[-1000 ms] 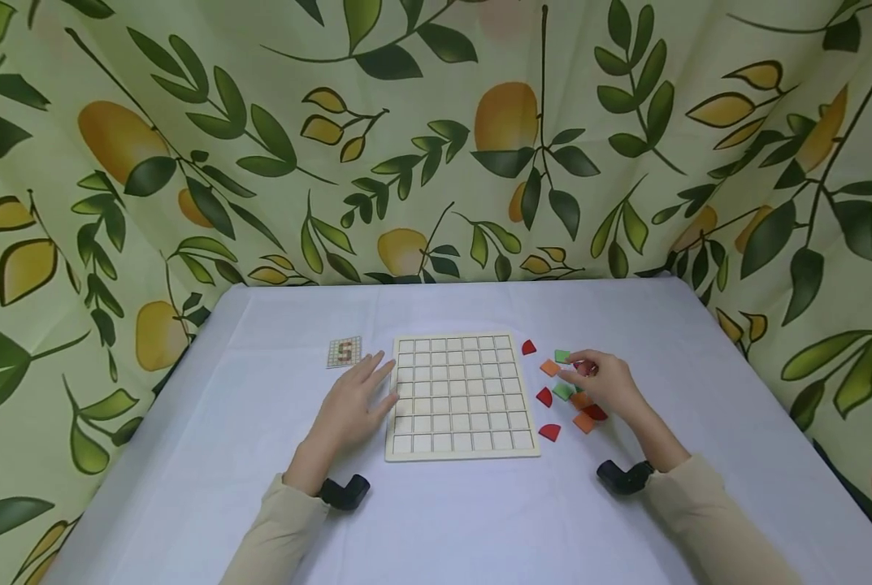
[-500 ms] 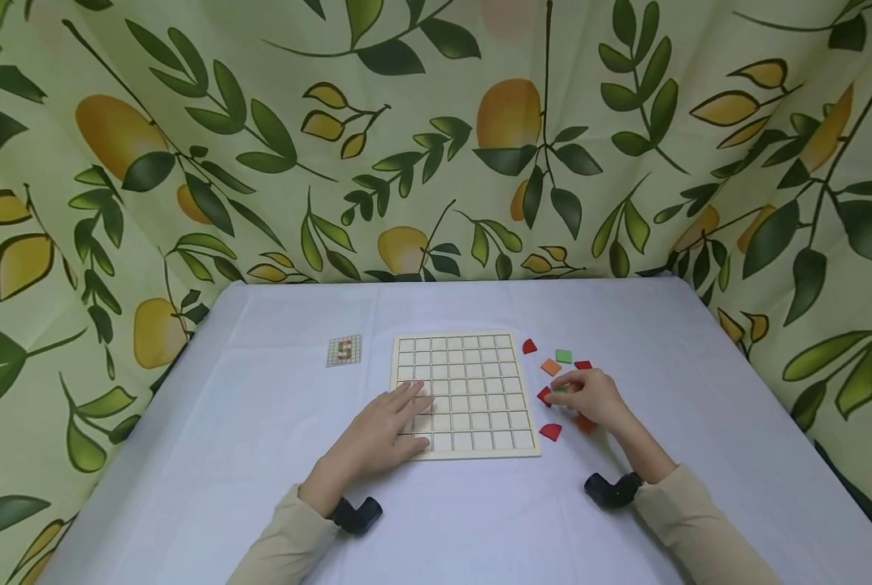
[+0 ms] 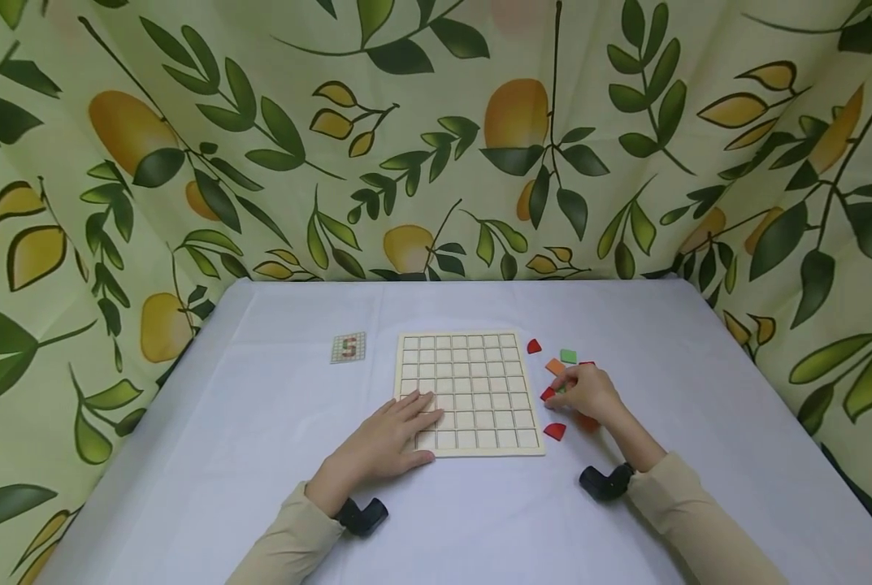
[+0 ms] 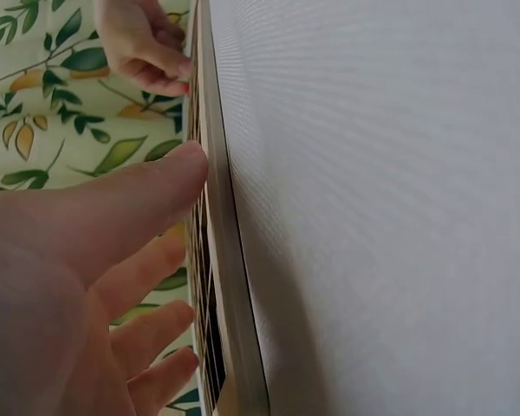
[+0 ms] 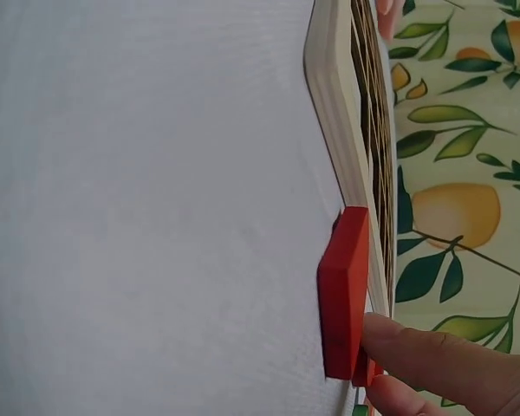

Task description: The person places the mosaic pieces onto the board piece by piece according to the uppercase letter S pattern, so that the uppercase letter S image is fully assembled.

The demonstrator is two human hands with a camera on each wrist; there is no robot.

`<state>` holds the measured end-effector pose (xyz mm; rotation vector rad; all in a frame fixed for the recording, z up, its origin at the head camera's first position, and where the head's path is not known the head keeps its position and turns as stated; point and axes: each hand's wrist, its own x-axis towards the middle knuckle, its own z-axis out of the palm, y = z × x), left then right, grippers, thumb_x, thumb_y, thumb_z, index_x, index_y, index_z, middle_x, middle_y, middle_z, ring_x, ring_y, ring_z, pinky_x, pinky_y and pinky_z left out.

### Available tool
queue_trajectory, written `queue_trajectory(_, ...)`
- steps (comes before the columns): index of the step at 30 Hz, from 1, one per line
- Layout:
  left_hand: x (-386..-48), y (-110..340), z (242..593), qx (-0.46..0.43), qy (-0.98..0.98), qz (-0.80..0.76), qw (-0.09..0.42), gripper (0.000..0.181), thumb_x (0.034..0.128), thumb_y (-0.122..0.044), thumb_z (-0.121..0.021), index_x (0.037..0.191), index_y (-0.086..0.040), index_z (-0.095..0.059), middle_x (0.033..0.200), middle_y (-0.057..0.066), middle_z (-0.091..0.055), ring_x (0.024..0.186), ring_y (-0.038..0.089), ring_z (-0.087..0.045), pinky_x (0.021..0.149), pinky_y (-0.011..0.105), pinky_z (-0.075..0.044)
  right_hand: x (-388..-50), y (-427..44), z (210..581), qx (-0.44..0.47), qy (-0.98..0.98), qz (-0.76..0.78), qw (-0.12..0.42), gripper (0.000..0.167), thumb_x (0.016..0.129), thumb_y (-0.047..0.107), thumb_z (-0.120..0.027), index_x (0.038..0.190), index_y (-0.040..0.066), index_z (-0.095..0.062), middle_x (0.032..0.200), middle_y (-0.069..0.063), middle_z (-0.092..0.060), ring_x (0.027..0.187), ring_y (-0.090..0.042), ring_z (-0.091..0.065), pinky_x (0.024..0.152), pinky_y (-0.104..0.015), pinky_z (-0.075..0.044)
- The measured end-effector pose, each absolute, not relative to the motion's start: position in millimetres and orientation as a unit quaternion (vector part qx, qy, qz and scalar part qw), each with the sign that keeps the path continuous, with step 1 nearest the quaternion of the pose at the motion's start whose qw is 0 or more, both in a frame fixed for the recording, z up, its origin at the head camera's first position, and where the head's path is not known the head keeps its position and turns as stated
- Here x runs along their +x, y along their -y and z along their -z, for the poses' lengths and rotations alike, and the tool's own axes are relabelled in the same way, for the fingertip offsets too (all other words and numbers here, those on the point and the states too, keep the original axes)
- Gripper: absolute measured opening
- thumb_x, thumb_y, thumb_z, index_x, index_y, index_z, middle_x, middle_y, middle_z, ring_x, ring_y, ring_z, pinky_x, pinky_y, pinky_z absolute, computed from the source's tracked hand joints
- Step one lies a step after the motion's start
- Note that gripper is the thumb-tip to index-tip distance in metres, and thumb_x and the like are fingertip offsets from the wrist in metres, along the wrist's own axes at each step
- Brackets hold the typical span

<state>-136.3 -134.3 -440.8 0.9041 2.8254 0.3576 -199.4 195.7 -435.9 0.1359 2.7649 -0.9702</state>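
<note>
My left hand rests with fingers spread on the lower left corner of a pale wooden grid board. In the left wrist view its thumb lies along the board's near edge. Right of the board, my right hand bends over the small coloured pieces. Its thumb and forefinger pinch a red quarter-circle piece, partly hidden by the fingertips. Another red piece lies just nearer to me, large in the right wrist view. A green square and an orange square lie beyond the hand.
A small pattern card with a coloured figure on a grid lies left of the board. A red piece sits by the board's far right corner. An orange piece shows partly under the right hand. A leaf-print curtain hangs behind the table.
My left hand has moved from beside the board's left edge onto its lower left corner. My right hand has come nearer and left, from the far pieces to the red piece by the board.
</note>
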Motion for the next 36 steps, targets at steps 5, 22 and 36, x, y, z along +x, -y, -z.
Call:
queue_trajectory(5, -137.5, 133.1, 442.7, 0.312, -0.940, -0.109, 0.078, 0.059, 0.0932, -0.043, -0.058, 0.145, -0.018, -0.045, 0.158, 0.009, -0.035, 0.148, 0.032, -0.031, 0.118, 0.050, -0.031, -201.2, -195.7, 434.0, 0.060, -0.936, 0.326, 0.116, 0.023, 0.074, 0.016, -0.083, 0.088, 0.002, -0.071, 0.070, -0.005, -0.046, 0.070, -0.017, -0.043, 0.052, -0.023, -0.034)
queue_trajectory(22, -130.2, 136.1, 441.1, 0.301, -0.943, -0.112, 0.089, 0.054, 0.0951, -0.040, -0.056, 0.144, -0.021, -0.046, 0.159, 0.007, -0.034, 0.150, 0.030, -0.027, 0.119, 0.053, -0.029, -210.7, -195.2, 429.8, 0.041, -0.928, 0.356, 0.107, 0.028, 0.078, 0.015, -0.079, 0.099, -0.001, -0.070, 0.067, -0.004, -0.045, 0.067, -0.017, -0.044, 0.052, -0.023, -0.035)
queue_trajectory(36, -129.7, 136.1, 439.3, 0.312, -0.940, -0.106, 0.089, 0.050, 0.0961, -0.037, -0.055, 0.144, -0.023, -0.047, 0.158, 0.008, -0.034, 0.149, 0.031, -0.028, 0.118, 0.053, -0.031, -225.7, -185.4, 422.5, 0.010, -0.914, 0.392, 0.103, 0.028, 0.079, 0.011, -0.076, 0.102, -0.003, -0.069, 0.072, -0.003, -0.050, 0.072, -0.017, -0.045, 0.057, -0.023, -0.036)
